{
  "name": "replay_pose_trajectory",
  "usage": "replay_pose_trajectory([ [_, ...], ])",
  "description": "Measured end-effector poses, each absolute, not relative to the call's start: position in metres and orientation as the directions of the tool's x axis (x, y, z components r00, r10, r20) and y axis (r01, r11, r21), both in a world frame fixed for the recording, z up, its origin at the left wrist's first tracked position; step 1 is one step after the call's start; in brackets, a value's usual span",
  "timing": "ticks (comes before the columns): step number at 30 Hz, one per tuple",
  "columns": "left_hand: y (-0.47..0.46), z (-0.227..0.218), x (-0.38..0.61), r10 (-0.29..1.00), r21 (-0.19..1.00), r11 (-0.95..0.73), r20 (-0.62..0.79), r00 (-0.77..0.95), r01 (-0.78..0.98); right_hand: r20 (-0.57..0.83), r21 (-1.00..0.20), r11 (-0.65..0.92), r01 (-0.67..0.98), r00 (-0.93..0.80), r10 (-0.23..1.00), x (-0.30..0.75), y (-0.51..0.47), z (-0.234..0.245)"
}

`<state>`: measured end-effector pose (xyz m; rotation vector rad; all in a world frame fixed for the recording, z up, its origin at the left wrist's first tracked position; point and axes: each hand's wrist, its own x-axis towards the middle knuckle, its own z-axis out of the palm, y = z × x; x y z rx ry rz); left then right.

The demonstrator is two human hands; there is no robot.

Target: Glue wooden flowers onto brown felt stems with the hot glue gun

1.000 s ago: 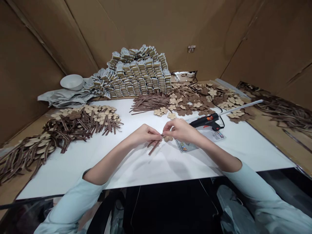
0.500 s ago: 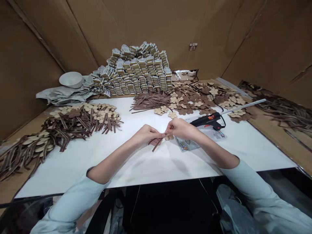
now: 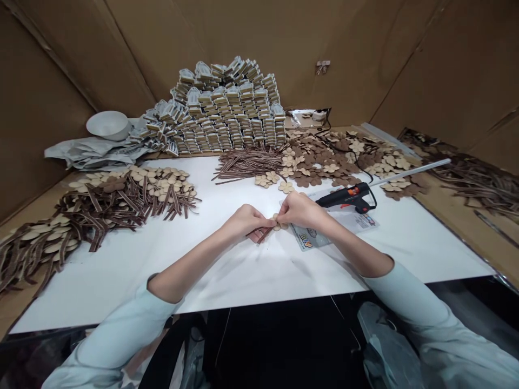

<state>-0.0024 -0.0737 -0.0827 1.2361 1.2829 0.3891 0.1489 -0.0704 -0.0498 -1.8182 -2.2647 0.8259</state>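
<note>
Over the middle of the white work surface [image 3: 227,270], my two hands meet fingertip to fingertip. My left hand [image 3: 248,220] is closed on a brown ribbon [image 3: 265,234] with light stitched edges, whose ends hang below the fingers. My right hand [image 3: 298,209] pinches a beige flower cutout [image 3: 279,225] at its upper edge, right against the ribbon. Whether ribbon and flower are joined is hidden by the fingertips. Just right of my right hand, a black and orange glue gun [image 3: 346,197] with a long glue stick lies on a printed plastic package [image 3: 310,237].
Ribboned flowers [image 3: 121,200] are heaped on the left. At the back stand stacked small pieces [image 3: 231,119], a bundle of loose ribbons [image 3: 247,165] and a spread of beige and brown flowers [image 3: 324,159]. A white bowl [image 3: 108,125] sits back left; more ribbons [image 3: 478,178] lie right.
The ribbon ends have drawn closer to my left fingers, and more of the beige flower shows between my hands. Both hands stay in nearly the same place; the view has shifted slightly.
</note>
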Motion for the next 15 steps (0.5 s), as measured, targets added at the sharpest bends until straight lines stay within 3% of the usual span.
replay_pose_trajectory([
  [10,-0.0712,-0.0884,-0.0034,0.810,0.842,0.306,-0.475,0.343,0.444,-0.267,-0.449,0.115,0.886,-0.255,0.929,0.1490,-0.0676,-0.0522],
  [15,-0.0708,-0.0879,-0.0039,0.814,0.834,0.286,-0.471,0.340,0.471,-0.288,-0.349,0.107,0.931,-0.215,0.933,0.1477,-0.0669,-0.0503],
])
